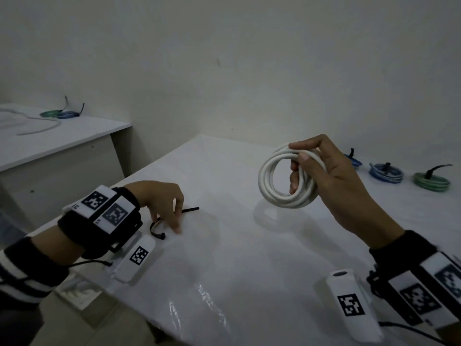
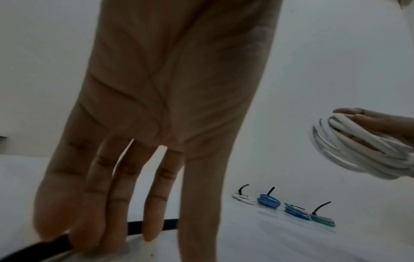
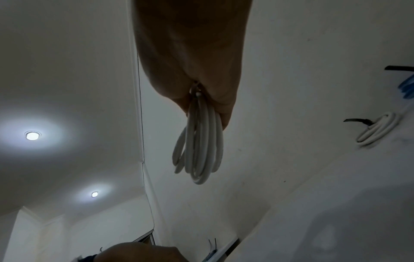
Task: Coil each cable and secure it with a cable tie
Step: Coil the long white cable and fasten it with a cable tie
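Observation:
My right hand holds a coil of white cable up above the white table, fingers through the loop and thumb on top. In the right wrist view the same white coil hangs from that right hand. At the table's left edge my left hand reaches down with fairly straight fingers that touch a black cable tie. The tie lies flat, and its curled end shows near the wrist. The same black cable tie runs behind the fingers.
Several tied coils sit in a row at the far right: a blue coil, a green coil, and a white coil. A lower side table at the left carries a loose white cable and two small coils.

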